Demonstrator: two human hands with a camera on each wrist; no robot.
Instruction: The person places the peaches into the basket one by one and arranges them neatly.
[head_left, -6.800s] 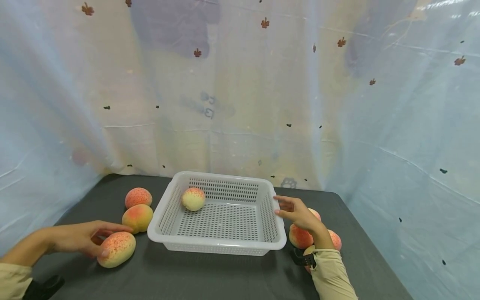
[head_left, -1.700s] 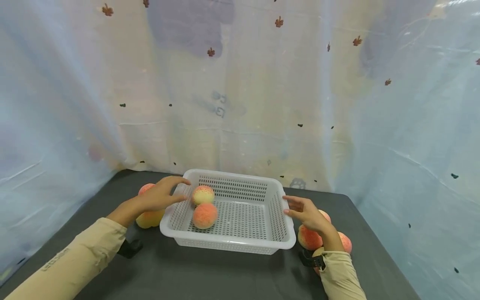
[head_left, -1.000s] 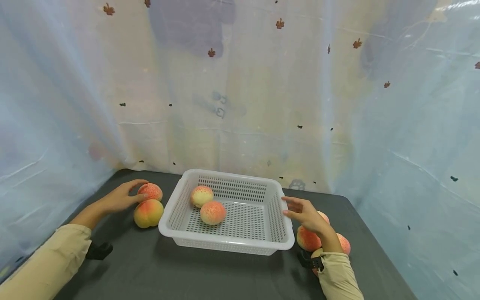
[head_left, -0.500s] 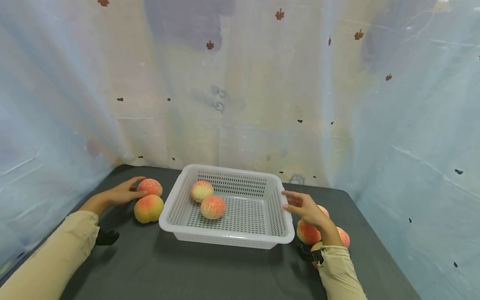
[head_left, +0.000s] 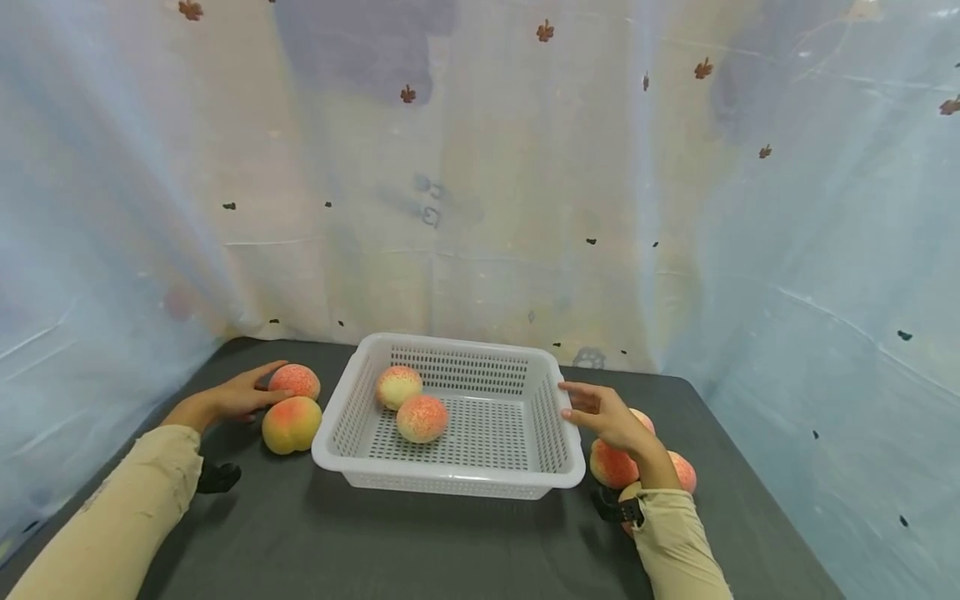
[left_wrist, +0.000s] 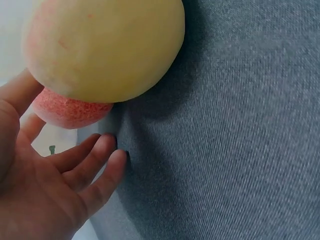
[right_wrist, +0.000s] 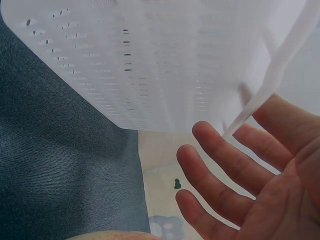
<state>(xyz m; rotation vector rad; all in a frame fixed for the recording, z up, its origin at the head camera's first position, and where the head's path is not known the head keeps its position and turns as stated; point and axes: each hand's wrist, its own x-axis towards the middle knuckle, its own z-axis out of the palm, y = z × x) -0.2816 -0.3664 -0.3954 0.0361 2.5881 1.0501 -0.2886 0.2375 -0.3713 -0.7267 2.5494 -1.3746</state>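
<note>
Spread wide across the scene: dark grey felt-like desk (head_left: 420,542), backed by pale translucent sheeting (head_left: 480,183). Sitting mid-desk, a white perforated plastic basket (head_left: 450,487), two round speckled peaches (head_left: 411,404) resting toward its far-left corner. Crowded against the basket's right wall, a cluster of red-orange peaches (head_left: 611,467), partly hidden behind the right hand (head_left: 606,412), fingers straight and relaxed at the basket's rim, gripping nothing. Just off the basket's left wall, a yellow-orange smooth peach (head_left: 291,423) touching a pink speckled peach (head_left: 295,381). Left hand (head_left: 240,396) open, fingers loosely spread, fingertips at the pink speckled peach.
</note>
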